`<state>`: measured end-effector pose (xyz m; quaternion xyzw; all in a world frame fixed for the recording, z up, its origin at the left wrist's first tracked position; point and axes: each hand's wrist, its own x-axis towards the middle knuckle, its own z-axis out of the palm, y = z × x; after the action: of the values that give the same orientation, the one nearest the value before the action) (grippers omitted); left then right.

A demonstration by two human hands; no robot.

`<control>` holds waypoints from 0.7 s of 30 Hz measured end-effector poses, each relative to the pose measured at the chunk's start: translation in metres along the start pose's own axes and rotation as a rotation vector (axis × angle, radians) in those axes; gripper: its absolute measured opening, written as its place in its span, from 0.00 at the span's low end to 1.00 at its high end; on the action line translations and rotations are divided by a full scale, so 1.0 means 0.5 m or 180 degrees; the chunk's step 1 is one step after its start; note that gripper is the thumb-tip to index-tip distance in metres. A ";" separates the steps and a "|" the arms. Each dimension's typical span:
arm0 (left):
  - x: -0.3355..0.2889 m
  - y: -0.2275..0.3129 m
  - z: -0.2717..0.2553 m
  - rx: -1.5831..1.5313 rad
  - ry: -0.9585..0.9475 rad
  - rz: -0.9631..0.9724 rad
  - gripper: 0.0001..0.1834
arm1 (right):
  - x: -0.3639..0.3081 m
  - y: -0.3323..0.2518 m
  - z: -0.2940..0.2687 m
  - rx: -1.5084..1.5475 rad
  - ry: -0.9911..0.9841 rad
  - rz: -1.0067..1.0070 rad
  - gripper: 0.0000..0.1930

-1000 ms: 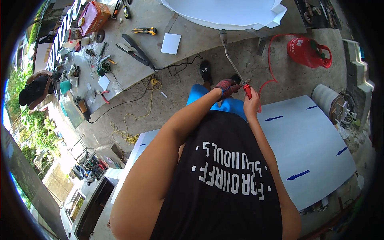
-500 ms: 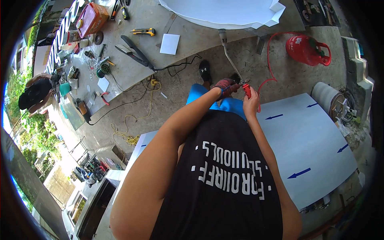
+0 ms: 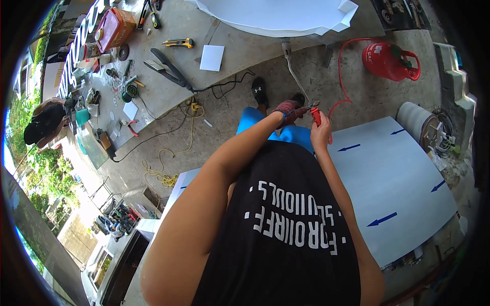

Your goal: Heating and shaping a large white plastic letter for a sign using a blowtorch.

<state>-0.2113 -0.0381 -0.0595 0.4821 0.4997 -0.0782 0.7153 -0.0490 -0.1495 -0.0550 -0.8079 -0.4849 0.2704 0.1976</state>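
My left hand [image 3: 287, 110], in a dark red glove, is closed on the valve end of a gas torch [image 3: 298, 84]. Its metal tube runs up and away toward the edge of a large white panel [image 3: 275, 18]. My bare right hand [image 3: 320, 135] grips the torch's red handle [image 3: 316, 116] just below the glove. A red hose [image 3: 341, 76] loops from the handle to a red gas cylinder [image 3: 390, 60] lying on the concrete floor at the upper right. My black shirt hides what lies under my arms.
A white sheet with blue arrows [image 3: 393, 183] lies at my right. A low concrete slab [image 3: 163, 86] at the left holds a yellow knife [image 3: 178, 43], a white square [image 3: 212, 57], cables and several tools. Yellow cord [image 3: 163, 176] trails on the floor. Another person [image 3: 43, 122] crouches far left.
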 end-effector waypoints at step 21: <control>0.017 0.037 0.038 0.0073 0.0030 -0.0050 0.24 | 0.016 0.035 -0.035 0.0027 -0.0081 0.0162 0.24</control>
<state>-0.1839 -0.0400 -0.0541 0.4867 0.5060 -0.0873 0.7067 -0.0232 -0.1514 -0.0536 -0.8157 -0.4655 0.2876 0.1878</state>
